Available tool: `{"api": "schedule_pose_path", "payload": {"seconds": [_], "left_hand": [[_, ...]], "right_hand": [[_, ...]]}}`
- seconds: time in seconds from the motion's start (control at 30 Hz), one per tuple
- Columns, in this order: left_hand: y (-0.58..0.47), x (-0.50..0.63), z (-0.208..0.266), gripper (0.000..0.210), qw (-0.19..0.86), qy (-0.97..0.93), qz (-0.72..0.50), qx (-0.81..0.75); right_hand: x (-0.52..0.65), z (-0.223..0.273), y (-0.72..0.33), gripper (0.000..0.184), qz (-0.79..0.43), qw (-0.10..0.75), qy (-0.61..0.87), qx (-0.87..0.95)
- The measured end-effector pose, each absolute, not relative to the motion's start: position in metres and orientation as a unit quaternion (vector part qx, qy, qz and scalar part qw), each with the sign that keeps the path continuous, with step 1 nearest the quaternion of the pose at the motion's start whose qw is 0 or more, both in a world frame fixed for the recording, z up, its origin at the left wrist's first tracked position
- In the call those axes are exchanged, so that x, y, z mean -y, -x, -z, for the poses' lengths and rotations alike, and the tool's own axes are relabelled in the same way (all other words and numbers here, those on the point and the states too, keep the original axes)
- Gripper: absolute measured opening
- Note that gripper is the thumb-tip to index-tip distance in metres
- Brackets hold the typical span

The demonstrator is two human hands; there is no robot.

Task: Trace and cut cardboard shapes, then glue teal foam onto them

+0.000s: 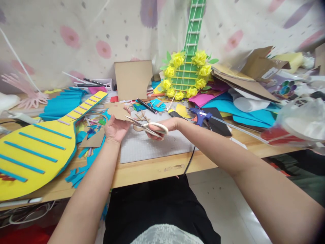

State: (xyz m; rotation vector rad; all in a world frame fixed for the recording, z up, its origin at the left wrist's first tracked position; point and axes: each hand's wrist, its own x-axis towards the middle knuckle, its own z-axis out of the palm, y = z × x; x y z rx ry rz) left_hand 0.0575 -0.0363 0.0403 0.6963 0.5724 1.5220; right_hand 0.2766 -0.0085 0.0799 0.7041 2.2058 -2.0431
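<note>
My left hand [117, 128] grips a small piece of brown cardboard [118, 112] between thumb and fingers, above the left part of the grey cutting mat [142, 150]. In my right hand [162, 128] is a pair of scissors [159, 128] with white handles, my fingers through the loops. The blades are parted and point left, at the right edge of the cardboard. Cardboard offcuts [142, 117] lie on the mat just behind the scissors.
A yellow paper lute shape [38, 145] lies left, beside blue scraps [83, 169]. A green instrument shape with yellow flowers [186, 76] stands behind, near an upright cardboard sheet [133, 80]. A blue glue gun [201, 115] rests right of the mat; papers [254, 112] pile further right.
</note>
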Motion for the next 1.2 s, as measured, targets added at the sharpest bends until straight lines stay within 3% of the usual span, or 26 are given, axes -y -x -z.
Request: {"api": "schedule_pose_path", "payload": {"seconds": [0.1, 0.63, 1.2], "left_hand": [[-0.058, 0.036, -0.040, 0.046, 0.632, -0.301, -0.669, -0.250], [-0.056, 0.034, -0.038, 0.038, 0.665, -0.284, -0.663, -0.193], [-0.058, 0.035, -0.041, 0.040, 0.644, -0.275, -0.676, -0.229]], "right_hand": [[0.007, -0.078, -0.278, 0.072, 0.701, 0.071, -0.211, -0.677], [0.000, -0.067, -0.277, 0.061, 0.736, 0.068, -0.178, -0.650], [0.003, -0.069, -0.278, 0.057, 0.759, 0.054, -0.169, -0.626]]}}
